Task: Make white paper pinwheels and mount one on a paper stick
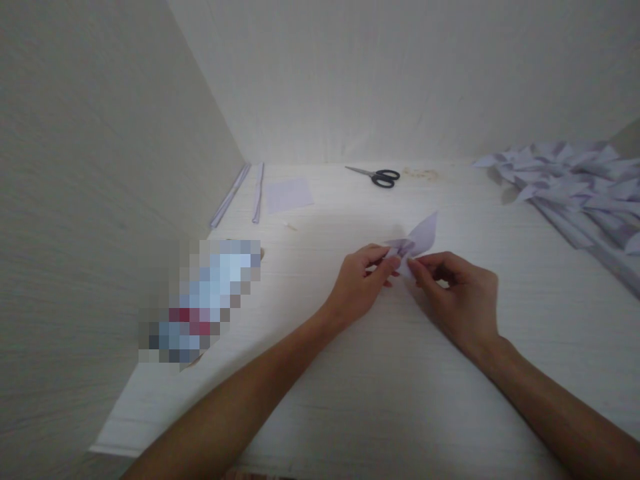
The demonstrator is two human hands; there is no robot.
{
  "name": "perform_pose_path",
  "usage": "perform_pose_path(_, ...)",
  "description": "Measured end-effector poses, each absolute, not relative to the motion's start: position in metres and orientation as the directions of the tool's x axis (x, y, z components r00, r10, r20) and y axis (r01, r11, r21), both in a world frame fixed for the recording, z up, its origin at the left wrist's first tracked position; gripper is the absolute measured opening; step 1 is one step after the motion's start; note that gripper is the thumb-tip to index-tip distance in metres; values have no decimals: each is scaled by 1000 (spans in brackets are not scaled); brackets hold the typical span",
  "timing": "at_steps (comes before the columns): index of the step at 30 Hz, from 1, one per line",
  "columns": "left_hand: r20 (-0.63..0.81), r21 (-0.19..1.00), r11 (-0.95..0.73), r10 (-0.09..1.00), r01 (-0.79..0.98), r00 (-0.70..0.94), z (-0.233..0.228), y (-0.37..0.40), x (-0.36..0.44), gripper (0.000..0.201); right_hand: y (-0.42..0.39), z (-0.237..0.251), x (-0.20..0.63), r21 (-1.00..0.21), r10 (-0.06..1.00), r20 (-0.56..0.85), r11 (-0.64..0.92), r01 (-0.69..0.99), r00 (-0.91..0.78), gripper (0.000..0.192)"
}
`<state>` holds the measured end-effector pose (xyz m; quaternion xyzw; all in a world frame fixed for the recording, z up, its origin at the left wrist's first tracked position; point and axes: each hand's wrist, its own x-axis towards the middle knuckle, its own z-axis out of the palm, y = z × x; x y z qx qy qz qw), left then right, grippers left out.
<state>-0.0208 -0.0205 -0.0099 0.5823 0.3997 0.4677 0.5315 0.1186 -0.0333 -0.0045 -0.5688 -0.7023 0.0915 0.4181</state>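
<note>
A pale lilac folded paper piece [424, 232] with pointed, petal-like tips is held up above the white table, between both hands. My left hand [367, 277] pinches its left side between thumb and fingers. From the right, my right hand [453, 287] grips its lower edge with thumb and forefinger. The fingers cover the middle of the paper, so its inner folds are partly hidden.
Black-handled scissors [383, 177] lie at the back, beside small tan bits [420, 175]. Left of them are a flat lilac sheet [289, 195] and two narrow folded strips [258, 193]. Many folded lilac pieces [575, 180] pile up at right. A pixelated object [215, 293] rests at left.
</note>
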Motion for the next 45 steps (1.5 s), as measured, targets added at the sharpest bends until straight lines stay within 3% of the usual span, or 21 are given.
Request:
perform_pose_path(11,155,987,-162,963,16,220,-13,-20,-21,21,-33,-7,122,-551,847,528,394,736,-58,8)
perform_pose_path(21,132,991,-134,967,-9,216,-13,-20,-20,23,-34,-6,123,-426,780,608,478,768,-149,5)
perform_pose_path(30,172,983,-183,956,23,236,-11,-21,-21,24,-34,-7,123,-428,830,535,428,796,-159,14)
perform_pose_path(40,171,983,-183,956,28,238,-15,-21,-20,24,-34,-5,124,-395,774,606,494,775,-184,7)
perform_pose_path(45,162,984,-176,958,38,238,-14,-21,-20,24,-34,-7,124,-425,804,572,459,780,-162,8)
